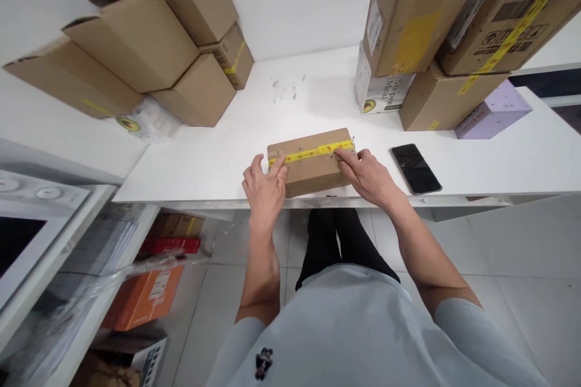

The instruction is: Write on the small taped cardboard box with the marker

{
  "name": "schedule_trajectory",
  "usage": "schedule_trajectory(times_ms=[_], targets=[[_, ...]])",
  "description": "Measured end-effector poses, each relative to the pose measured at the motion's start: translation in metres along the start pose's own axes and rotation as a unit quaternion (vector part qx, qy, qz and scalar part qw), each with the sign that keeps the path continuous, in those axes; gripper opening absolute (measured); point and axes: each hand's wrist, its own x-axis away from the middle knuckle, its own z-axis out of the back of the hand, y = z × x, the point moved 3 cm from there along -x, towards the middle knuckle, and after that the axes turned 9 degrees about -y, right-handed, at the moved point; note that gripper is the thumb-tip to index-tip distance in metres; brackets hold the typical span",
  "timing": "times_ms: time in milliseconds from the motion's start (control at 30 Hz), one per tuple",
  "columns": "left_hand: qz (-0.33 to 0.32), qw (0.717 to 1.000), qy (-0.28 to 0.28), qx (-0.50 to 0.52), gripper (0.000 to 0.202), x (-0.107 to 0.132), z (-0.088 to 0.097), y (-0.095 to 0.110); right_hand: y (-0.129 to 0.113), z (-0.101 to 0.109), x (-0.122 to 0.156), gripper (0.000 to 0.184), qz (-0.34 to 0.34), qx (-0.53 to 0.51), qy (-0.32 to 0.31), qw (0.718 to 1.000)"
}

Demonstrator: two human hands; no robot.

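White table (pixel 227 157), small cardboard box (pixel 313 163) at its near edge.
Left hand (pixel 265 184) and right hand (pixel 367 175) lie open-fingered on box ends, across yellow tape (pixel 313 153). Phone (pixel 415 168) just right; carton stacks (pixel 436 30) behind, bare tabletop between.

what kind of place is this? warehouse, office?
Probably a parcel packing or sorting station. Taped cardboard boxes are stacked at the left and right of a white table; both hands (left hand, right hand) rest on a small box sealed with yellow tape; more boxes sit under the table.
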Motion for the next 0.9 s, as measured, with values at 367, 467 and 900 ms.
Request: schedule_trajectory(times_ms=[367,467,900], targets=[[-0.141,0.988,0.008,-0.06,0.048,-0.013,-0.022,0.04,-0.002,0.0,-0.017,0.044,0.003,0.011,0.033,0.999],[-0.145,0.988,0.006,-0.056,0.046,-0.016,-0.022,0.039,0.002,-0.002,-0.019,0.043,0.009,-0.004,0.044,0.999],[-0.135,0.988,-0.007,-0.073,0.043,-0.017,-0.02,0.042,0.014,-0.007,-0.013,0.049,0.03,-0.049,0.062,0.996]])
